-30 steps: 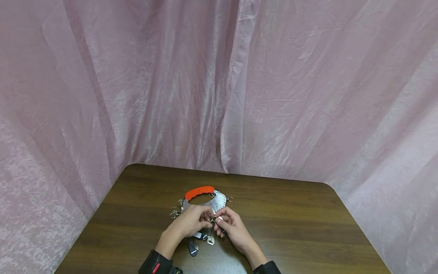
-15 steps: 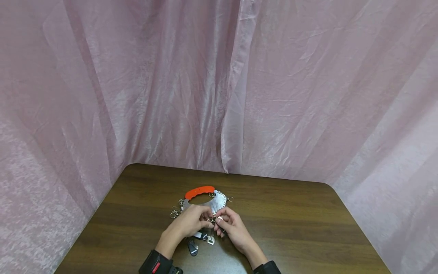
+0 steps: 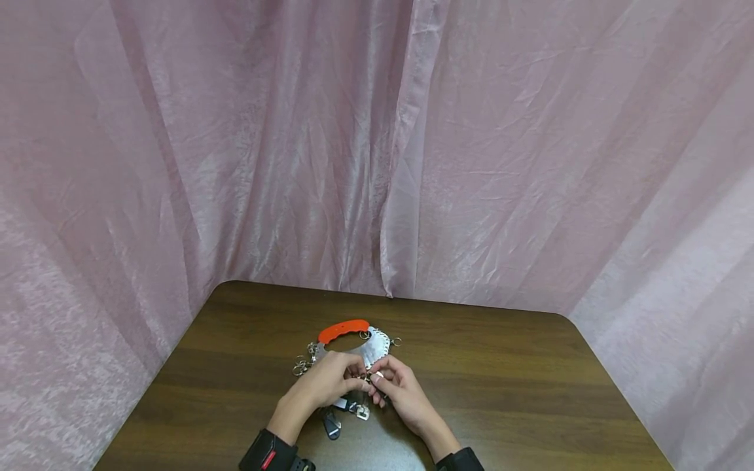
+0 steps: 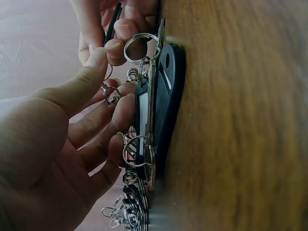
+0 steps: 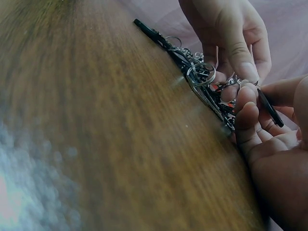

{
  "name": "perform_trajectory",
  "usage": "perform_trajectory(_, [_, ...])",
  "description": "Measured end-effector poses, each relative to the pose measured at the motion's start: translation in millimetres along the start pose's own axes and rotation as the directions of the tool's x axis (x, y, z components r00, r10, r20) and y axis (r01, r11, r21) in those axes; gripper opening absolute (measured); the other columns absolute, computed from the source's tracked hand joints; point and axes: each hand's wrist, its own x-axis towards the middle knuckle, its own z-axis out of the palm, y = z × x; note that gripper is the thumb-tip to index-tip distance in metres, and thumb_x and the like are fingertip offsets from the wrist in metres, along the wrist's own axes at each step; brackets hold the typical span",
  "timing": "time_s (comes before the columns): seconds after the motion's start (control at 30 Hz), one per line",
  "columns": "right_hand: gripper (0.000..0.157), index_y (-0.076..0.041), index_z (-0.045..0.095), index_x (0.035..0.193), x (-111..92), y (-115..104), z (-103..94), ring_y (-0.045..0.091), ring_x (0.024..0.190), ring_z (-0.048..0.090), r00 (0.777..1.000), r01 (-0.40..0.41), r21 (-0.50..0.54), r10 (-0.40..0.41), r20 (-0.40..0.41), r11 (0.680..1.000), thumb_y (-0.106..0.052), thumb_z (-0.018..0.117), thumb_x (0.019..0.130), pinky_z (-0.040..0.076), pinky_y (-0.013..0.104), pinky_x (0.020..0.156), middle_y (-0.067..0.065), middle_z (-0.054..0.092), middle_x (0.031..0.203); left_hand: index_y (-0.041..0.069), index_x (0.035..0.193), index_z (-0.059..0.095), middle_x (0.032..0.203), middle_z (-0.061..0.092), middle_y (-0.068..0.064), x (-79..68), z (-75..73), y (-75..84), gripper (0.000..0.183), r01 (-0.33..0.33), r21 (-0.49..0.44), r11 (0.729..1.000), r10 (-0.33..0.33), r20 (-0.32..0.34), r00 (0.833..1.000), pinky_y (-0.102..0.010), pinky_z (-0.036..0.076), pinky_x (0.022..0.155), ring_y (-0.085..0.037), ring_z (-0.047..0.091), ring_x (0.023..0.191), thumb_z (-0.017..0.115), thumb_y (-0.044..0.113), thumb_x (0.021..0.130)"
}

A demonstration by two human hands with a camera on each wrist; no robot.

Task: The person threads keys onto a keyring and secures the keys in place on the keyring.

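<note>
A silver metal plate [image 3: 377, 345] with an orange handle [image 3: 343, 330] lies on the table, with metal rings hanging along its edges. My left hand [image 3: 326, 379] is over its near side. In the left wrist view, its thumb and a fingertip pinch a thin key ring [image 4: 110, 72], partly covered by the fingers. Close against it, my right hand [image 3: 403, 396] pinches a flat black key tag [image 5: 270, 108], seen edge-on in the right wrist view. Fingertips of both hands meet there, hiding where ring and tag join.
Near the left wrist lies a black key tag [image 3: 332, 425], with a silver metal piece [image 3: 362, 413] beside it. More rings [image 3: 302, 366] cluster left of the plate. The brown wooden table [image 3: 501, 379] ends at a pink curtain [image 3: 501, 163].
My left thumb has shifted slightly to the right, towards the right fingertips. The right hand, plate and other tags stay where they were.
</note>
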Motion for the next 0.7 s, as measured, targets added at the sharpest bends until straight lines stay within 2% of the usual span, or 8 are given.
perform_trajectory(0.13, [0.025, 0.016, 0.049, 0.119, -0.5, -0.4, 0.5, 0.011, 0.067, 0.062, 1.000, -0.003, 0.005, 0.003, -0.005, 1.000, -0.004, 0.058, 0.107, 0.051, 0.023, 0.060, 0.011, 0.063, 0.085, 0.020, 0.093, 0.070, 0.081, 0.066, 0.015, 0.0, 0.1, 0.5, 0.018, 0.012, 0.007, 1.000, -0.012, 0.007, 1.000, -0.027, 0.050, 0.067, -0.001, 0.059, 0.073, 0.084, 0.032, 0.092])
perform_trajectory(0.33, [0.026, 0.017, 0.048, 0.119, -0.6, 0.9, 0.2, 0.012, 0.068, 0.061, 1.000, 0.008, 0.019, -0.008, -0.004, 1.000, -0.005, 0.057, 0.107, 0.050, 0.023, 0.060, 0.016, 0.062, 0.086, 0.018, 0.110, 0.072, 0.085, 0.070, 0.012, 0.2, 0.9, -0.1, 0.021, 0.023, -0.026, 0.999, -0.022, 0.040, 0.999, -0.028, 0.051, 0.069, -0.001, 0.062, 0.075, 0.084, 0.020, 0.093])
perform_trajectory(0.5, [0.026, 0.017, 0.049, 0.119, 0.0, 2.3, -0.2, 0.012, 0.068, 0.061, 1.000, 0.007, 0.017, -0.007, -0.006, 1.000, -0.005, 0.057, 0.107, 0.051, 0.023, 0.060, 0.018, 0.062, 0.087, 0.018, 0.103, 0.072, 0.083, 0.068, 0.012, 0.2, 1.1, -0.3, 0.016, 0.017, -0.019, 1.000, -0.017, 0.027, 0.999, -0.028, 0.051, 0.069, -0.001, 0.062, 0.075, 0.084, 0.018, 0.092])
perform_trajectory(0.7, [0.025, 0.017, 0.049, 0.119, 0.7, 3.1, -1.0, 0.012, 0.068, 0.061, 1.000, 0.009, 0.005, -0.009, -0.002, 1.000, -0.005, 0.057, 0.107, 0.050, 0.023, 0.060, 0.011, 0.063, 0.085, 0.017, 0.100, 0.072, 0.082, 0.068, 0.013, 0.4, 1.6, -0.5, 0.016, 0.020, -0.018, 1.000, -0.020, 0.015, 1.000, -0.028, 0.051, 0.068, -0.002, 0.062, 0.075, 0.085, 0.022, 0.092])
